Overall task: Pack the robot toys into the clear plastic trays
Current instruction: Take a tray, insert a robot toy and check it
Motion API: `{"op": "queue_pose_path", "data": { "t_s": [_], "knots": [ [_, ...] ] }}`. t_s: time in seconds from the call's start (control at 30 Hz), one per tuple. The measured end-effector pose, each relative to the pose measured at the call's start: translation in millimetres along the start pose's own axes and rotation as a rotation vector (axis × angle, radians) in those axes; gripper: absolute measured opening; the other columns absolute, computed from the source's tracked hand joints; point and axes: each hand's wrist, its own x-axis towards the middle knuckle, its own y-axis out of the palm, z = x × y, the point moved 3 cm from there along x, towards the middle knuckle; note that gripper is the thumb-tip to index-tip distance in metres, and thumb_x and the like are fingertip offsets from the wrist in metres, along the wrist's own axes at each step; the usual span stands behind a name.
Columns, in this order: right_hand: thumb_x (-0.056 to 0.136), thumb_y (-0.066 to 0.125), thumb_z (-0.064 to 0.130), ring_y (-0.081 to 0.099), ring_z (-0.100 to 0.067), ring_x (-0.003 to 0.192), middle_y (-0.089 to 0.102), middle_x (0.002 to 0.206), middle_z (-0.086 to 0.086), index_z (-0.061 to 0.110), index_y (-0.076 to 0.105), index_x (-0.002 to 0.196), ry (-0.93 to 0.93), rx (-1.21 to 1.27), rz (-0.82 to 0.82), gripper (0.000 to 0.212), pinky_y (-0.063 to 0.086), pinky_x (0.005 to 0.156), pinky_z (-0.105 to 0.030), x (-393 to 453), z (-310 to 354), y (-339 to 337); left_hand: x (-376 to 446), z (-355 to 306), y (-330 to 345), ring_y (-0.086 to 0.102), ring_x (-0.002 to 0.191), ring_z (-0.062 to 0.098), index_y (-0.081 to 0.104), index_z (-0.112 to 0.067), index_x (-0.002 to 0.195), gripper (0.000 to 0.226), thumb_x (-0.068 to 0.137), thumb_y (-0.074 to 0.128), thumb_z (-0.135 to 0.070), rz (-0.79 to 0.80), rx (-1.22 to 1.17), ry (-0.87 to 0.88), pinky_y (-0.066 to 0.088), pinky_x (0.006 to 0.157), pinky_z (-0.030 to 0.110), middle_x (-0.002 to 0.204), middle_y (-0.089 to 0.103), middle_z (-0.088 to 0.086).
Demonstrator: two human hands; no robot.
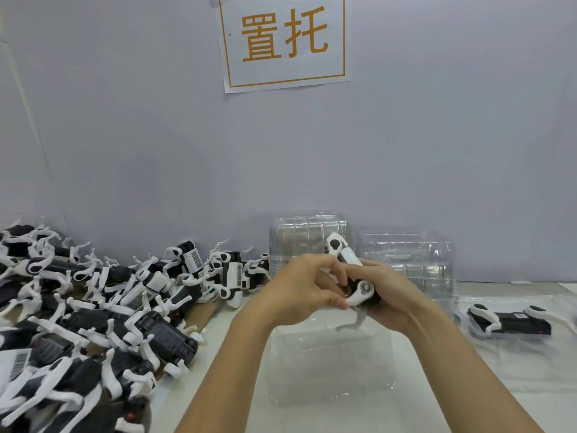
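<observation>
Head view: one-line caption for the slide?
Both hands, left and right, hold a robot toy above an empty clear tray, beside a pile of unpacked toys.

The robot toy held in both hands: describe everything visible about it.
The robot toy looks like glossy moulded plastic, a dark body with white limbs hinged at round black-and-white joints. It is held above the clear tray on the table, tilted, one end pointing up and away. The left hand pinches a white leg at the near joint; the right hand wraps the body from the other side. Another thin white leg hangs down between the wrists. Fingers hide much of the body.
</observation>
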Motion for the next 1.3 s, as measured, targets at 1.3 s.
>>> {"op": "queue_pose_path", "data": {
  "t_s": [1.3],
  "knots": [
    [0.083, 0.073, 0.005, 0.058, -0.024, 0.074, 0.063, 0.083, -0.013, -0.002, 0.063, 0.108, -0.001, -0.193, -0.209, 0.028, 0.042, 0.063, -0.038, -4.5, 9.0, -1.5, -23.5, 87.5, -2.6, 0.054, 0.079, 0.011, 0.029, -0.029, 0.135, 0.053, 0.088, 0.054, -0.035, 0.032, 0.134, -0.742, 0.046, 0.064, 0.024, 0.098, 0.056, -0.002]
  ]
}}
